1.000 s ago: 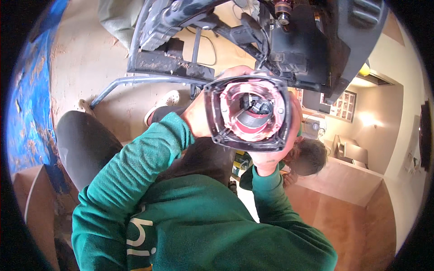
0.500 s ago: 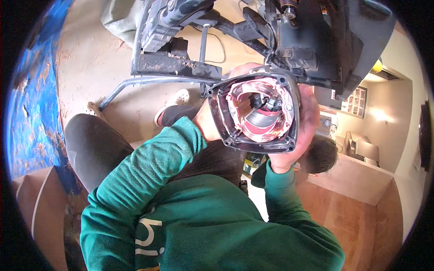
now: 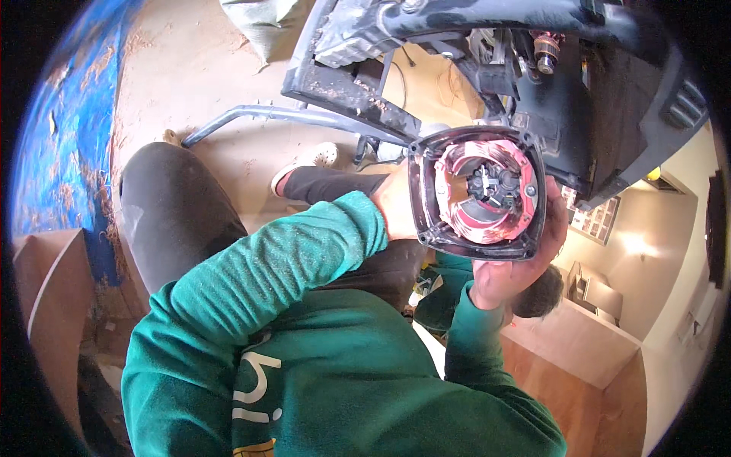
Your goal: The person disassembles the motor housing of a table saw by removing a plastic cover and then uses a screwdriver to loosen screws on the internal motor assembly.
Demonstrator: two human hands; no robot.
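Between my two hands is a black motor housing (image 3: 416, 190), its square open end turned up toward me. Inside it sits a stator ring with pinkish-red windings (image 3: 525, 202), and dark and metal parts show at the bottom of its bore. My left hand (image 3: 396, 204) grips the housing from its left side, with the fingers hidden behind it. Around the right side and lower corner wraps my right hand (image 3: 509, 280), fingers curled behind the rim. Just beyond the housing stands a large black machine with a tubular frame (image 3: 350, 122). A copper-wound armature with a metal end (image 3: 546, 53) shows on it.
A bent grey tube leg (image 3: 251, 112) reaches left over the dusty floor (image 3: 183, 68). Blue sheeting (image 3: 76, 129) with shavings lies at far left. A pale sack (image 3: 263, 27) is at the top. Another person's head (image 3: 539, 295) shows beyond my right wrist.
Both hands and the motor housing have shifted right in the picture, and the housing's opening now faces me more squarely. The view of the machine has turned and moved too.
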